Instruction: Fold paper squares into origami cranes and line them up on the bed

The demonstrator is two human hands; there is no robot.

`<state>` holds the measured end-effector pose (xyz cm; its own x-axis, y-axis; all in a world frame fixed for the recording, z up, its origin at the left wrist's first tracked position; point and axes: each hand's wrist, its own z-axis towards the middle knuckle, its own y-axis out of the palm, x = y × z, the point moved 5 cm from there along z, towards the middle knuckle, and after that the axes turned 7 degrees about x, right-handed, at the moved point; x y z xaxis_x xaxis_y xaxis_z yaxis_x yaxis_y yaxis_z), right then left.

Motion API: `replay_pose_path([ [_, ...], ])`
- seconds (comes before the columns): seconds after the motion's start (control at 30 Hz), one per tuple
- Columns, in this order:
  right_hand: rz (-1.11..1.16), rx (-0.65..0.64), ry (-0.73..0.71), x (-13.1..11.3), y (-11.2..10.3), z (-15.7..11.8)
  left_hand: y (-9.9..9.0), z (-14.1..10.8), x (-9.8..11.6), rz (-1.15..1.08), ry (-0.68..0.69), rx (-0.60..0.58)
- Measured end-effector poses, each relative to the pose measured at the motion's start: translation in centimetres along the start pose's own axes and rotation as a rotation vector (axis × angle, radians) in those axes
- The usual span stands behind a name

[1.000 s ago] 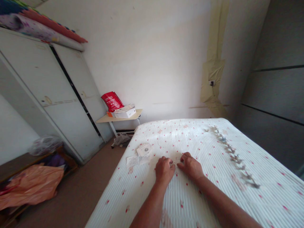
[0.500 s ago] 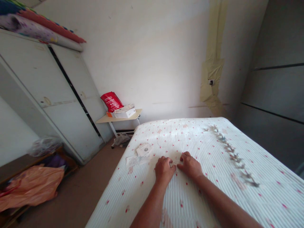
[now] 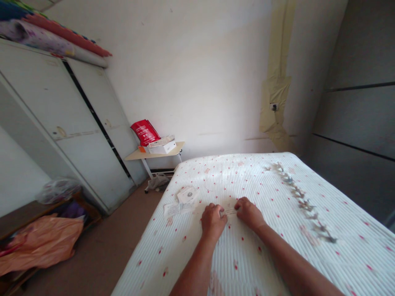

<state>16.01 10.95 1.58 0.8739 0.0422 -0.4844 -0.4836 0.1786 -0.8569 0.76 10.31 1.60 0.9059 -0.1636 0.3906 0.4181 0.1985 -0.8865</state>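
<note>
Lying near the bed's left edge, two printed slips [image 3: 172, 209] carry rows of dark text too small to read, and the pale paper pieces [image 3: 184, 195] just beyond them bear a round dark emblem. White lettering, also unreadable, covers the red bag [image 3: 145, 131] beside a white box [image 3: 164, 147] on the small desk [image 3: 135, 155] past the far left corner of the bed [image 3: 240, 263].

Both forearms reach forward over the bed. The left hand [image 3: 213, 220] rests low with its back upward, its fingers curled and its thumb pointing inward; the right hand [image 3: 250, 214] angles in from the other side, its fingers bent down. The two are apart, with a small paper [image 3: 230, 211] between them, around the middle of the bed's width. Whether either set of fingers pinches it cannot be told. The small paper looks pale, flat and narrow, with faint lines of print across it; its ends are partly hidden by the fingers.

Toward the bed's right edge, greyish folded figures [image 3: 298, 193] stand in a slanting row, starting near the far right corner.
</note>
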Motion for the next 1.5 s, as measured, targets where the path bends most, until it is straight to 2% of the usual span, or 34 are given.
replay_pose_path([
  [0.5,-0.008,0.012,-0.023,-0.2,-0.1,-0.1,0.1,-0.1,-0.1,0.008,-0.019,-0.021],
  [0.73,-0.117,0.058,-0.017,-0.9,0.4,-0.8,0.2,-0.1,-0.2,0.016,-0.002,0.003],
  [1.03,-0.132,0.034,-0.020,-0.8,0.5,-0.7,0.3,-0.2,0.0,0.022,0.006,0.033],
  [1.5,-0.113,0.016,-0.013,-0.9,0.3,-0.8,1.1,0.5,-1.2,-0.056,-0.022,0.006],
])
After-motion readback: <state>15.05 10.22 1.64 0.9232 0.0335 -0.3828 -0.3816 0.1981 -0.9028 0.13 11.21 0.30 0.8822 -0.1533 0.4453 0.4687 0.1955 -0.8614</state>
